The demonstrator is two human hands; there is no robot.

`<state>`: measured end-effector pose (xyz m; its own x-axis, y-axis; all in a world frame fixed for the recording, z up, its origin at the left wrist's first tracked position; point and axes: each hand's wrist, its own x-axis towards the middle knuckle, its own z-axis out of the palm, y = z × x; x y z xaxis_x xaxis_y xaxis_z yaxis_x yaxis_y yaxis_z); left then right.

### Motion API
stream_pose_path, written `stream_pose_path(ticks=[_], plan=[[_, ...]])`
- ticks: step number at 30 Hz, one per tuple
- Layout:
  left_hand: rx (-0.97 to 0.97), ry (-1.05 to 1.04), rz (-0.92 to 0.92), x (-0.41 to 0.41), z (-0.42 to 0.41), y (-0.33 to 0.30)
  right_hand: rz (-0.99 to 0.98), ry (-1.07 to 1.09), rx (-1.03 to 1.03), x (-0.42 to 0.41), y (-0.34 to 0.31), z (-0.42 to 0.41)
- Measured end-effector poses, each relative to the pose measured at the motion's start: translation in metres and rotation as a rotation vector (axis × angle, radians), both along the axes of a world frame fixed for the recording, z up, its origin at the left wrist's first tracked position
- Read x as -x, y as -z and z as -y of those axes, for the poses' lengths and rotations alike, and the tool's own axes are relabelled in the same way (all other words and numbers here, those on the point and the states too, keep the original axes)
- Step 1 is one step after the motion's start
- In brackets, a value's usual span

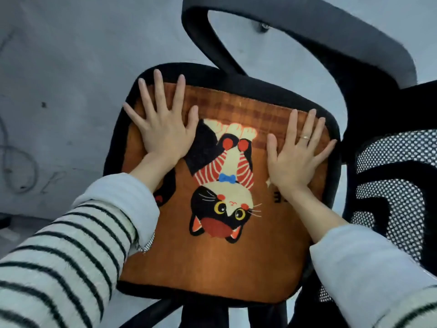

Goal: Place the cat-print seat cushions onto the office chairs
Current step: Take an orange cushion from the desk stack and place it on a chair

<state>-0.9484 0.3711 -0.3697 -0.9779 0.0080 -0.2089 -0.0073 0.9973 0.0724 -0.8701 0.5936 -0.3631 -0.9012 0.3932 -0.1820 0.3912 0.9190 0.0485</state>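
the cat-print cushion (220,256), orange with a black cat in a striped top, lies flat on the seat of the office chair (236,79), its far edge just short of the seat's black rim and its near edge close to the front. the left hand (163,131) presses flat on the far left corner with fingers spread wide, and the right hand (295,157), wearing a ring, presses flat on the far right part with fingers straight and closer together; neither grips anything. striped sleeves reach in from the bottom of the view. the chair's curved armrest (307,27) arches over the far side, its mesh backrest (387,185) stands at the right, and the grey floor (71,67) lies below. this cushion looks nearly settled. the risk i'd judge: the chair may roll or swivel under the push, or the cushion may slide off-centre when the hands lift, since nothing visible ties it down.
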Motion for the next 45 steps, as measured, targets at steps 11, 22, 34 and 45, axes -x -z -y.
stream_pose_path(ticks=[11,22,34,45], plan=[[-0.08,0.178,-0.048,-0.061,-0.048,-0.007,-0.035,-0.395,0.063,-0.006,-0.001,0.041],[-0.071,-0.103,0.077,-0.093,-0.006,-0.023,0.053,0.025,0.223,-0.048,-0.027,0.025],[0.012,-0.188,0.157,-0.122,0.017,-0.013,0.072,0.096,0.054,-0.088,-0.008,0.026],[-0.09,-0.24,0.422,-0.207,-0.019,-0.029,0.377,-0.152,0.224,-0.151,-0.028,0.078]])
